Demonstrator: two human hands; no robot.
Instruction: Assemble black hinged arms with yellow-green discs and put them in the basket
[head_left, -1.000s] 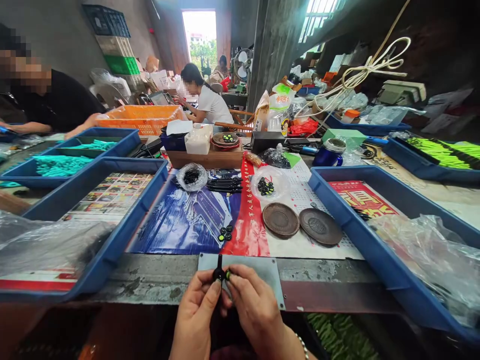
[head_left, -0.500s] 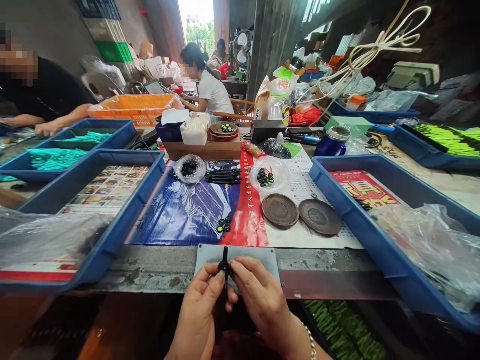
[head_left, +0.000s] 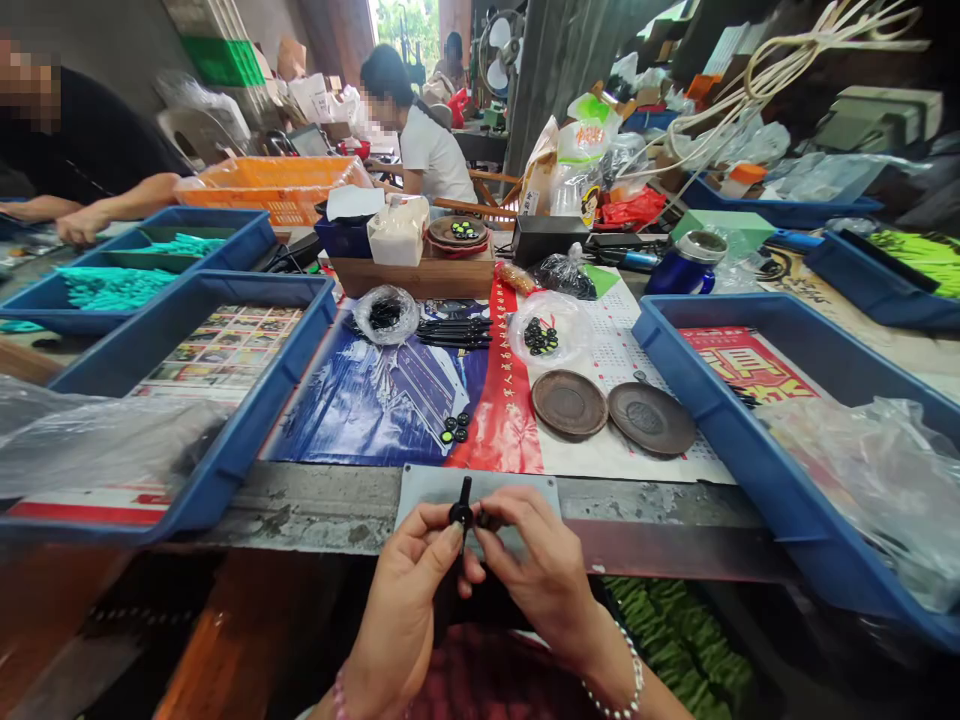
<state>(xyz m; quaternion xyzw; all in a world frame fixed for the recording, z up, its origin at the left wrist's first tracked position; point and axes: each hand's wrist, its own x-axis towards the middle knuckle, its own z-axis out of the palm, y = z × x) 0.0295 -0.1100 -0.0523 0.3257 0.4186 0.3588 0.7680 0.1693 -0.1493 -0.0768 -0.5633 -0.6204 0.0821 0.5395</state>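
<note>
My left hand (head_left: 411, 585) is closed around a slim black part with a round, disc-like middle (head_left: 460, 514); its narrow end sticks up past the fingertips. Just to its right, my right hand (head_left: 546, 570) pinches a small dark piece (head_left: 484, 520), too small to name. Both hands are over the near edge of a grey metal plate (head_left: 427, 486). Beyond the plate, several black and green round discs (head_left: 455, 428) lie on a blue printed sheet (head_left: 352, 410). Farther back are a row of slim black parts (head_left: 454, 331) and a clear bag of more discs (head_left: 541, 336).
Blue trays flank me on the left (head_left: 315, 300) and right (head_left: 712, 420). Two brown saucers (head_left: 570, 402) (head_left: 651, 418) sit right of centre. A wooden box (head_left: 420, 277) and a blue mug (head_left: 684, 266) stand behind. A co-worker's hand (head_left: 84, 224) is at far left.
My right fingers have drawn slightly away from the black part, and the small dark piece now shows between them. The camera view has shifted a little.
</note>
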